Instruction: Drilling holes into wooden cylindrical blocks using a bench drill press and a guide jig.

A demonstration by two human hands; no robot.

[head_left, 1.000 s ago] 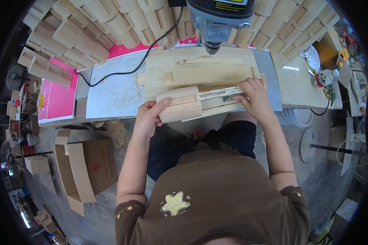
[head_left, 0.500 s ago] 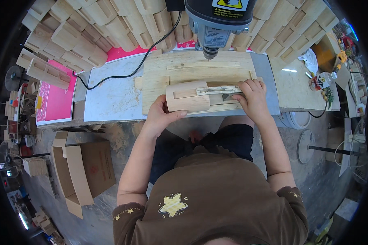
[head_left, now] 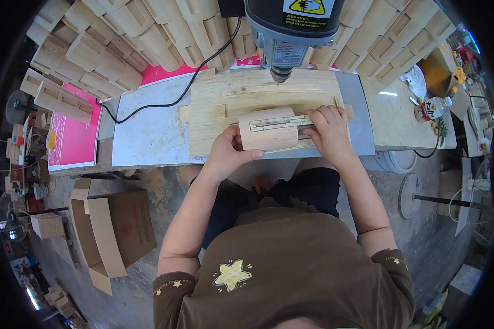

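A pale, round-topped wooden piece point(head_left: 270, 141) lies on the wooden board point(head_left: 206, 129) at the bench's near edge. My left hand point(head_left: 228, 155) grips its left end, thumb along the near side and fingers behind. A narrow, light-coloured slotted strip point(head_left: 274, 125) lies along the top of the piece, over its long recess. It sticks out to the right, where my right hand point(head_left: 330, 132) is closed on its end. Just behind the piece, the drill press chuck point(head_left: 280, 73) hangs above the board, apart from the wood. My fingers hide the strip's right end.
The drill press point(head_left: 293, 41) overhangs the board. Rows of similar wooden pieces point(head_left: 110, 60) stand along the back, and a black cable point(head_left: 184, 93) curves across the bench. At right is a plastic bottle point(head_left: 429, 111); an open cardboard box point(head_left: 112, 230) sits on the floor at left.
My left hand and the wooden piece have moved right, bringing more of the strip over the recess. My right hand has shifted slightly left.
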